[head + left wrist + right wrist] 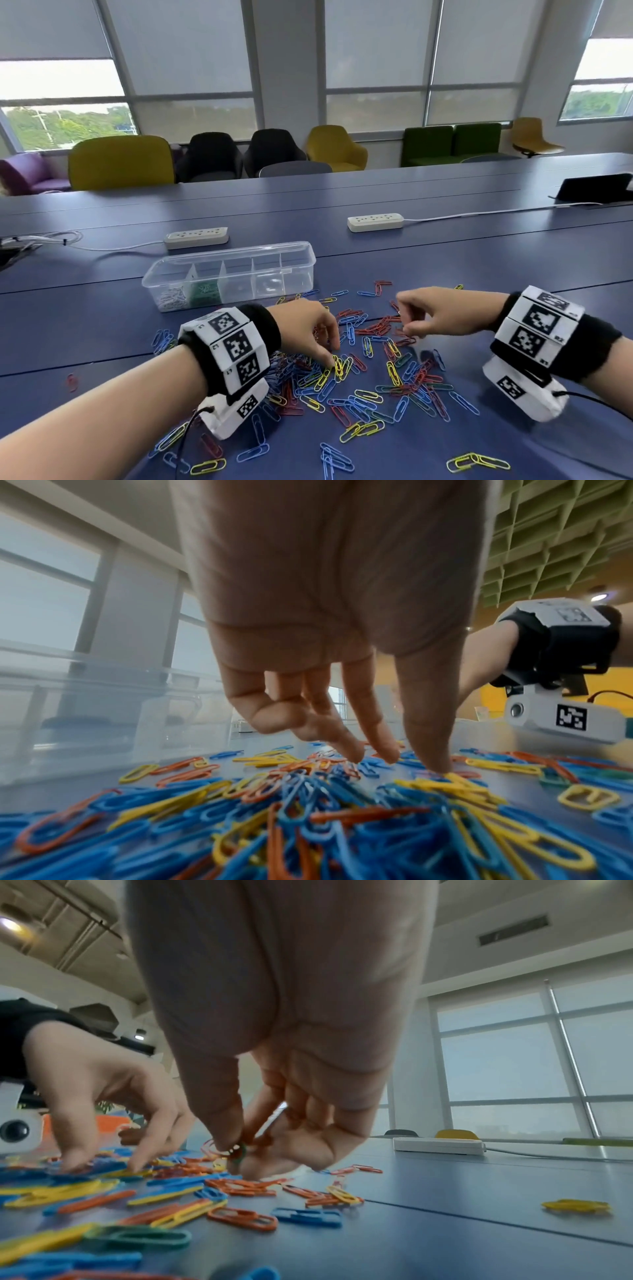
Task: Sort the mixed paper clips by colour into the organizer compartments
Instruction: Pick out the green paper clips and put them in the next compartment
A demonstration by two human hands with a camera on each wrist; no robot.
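A pile of mixed paper clips [359,387], blue, yellow, red and green, lies spread on the blue table in front of a clear organizer [308,270]. The organizer's leftmost compartment holds white clips [173,298], and the one beside it holds green clips [205,291]. My left hand [334,356] reaches down into the pile with straight fingers, and its thumb [441,764] presses on yellow clips [452,783]. My right hand [406,330] hovers just above the pile's far side. There it pinches a small bunch of red clips with a green one [240,1150] between thumb and fingers.
Two white power strips [197,237] [375,222] with cables lie behind the organizer. A dark device [592,186] stands at the far right. Stray clips lie apart: a red one [72,382] at left, yellow ones [478,462] at the near right. Chairs line the table's far edge.
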